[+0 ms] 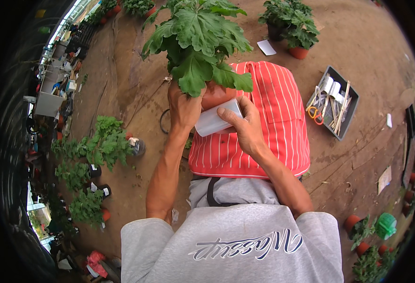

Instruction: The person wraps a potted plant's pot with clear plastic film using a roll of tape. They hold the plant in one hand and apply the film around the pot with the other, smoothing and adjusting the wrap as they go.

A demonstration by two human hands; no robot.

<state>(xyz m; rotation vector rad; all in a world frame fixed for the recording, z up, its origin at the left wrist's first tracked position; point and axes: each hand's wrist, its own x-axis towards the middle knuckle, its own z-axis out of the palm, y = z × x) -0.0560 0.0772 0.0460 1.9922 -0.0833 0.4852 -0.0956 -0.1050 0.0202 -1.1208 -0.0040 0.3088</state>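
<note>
A leafy green potted plant (197,39) stands at top centre in an orange-brown pot (216,94), partly hidden by its leaves and my hands. My left hand (186,104) is at the pot's left side under the leaves; its fingertips are hidden, so its hold is unclear. In my right hand (246,123) is a roll of translucent plastic film (218,117), the thumb on its face, close against the pot. Below and to the right of the pot spreads a red apron with white stripes (282,95), over my lap.
On the ground at right lies a grey tray (351,118) with white rolls, thin sticks and orange-handled scissors (315,115). Potted plants stand at upper right (301,32), left (104,141) and lower right (367,258). A white paper (266,47) lies near the top.
</note>
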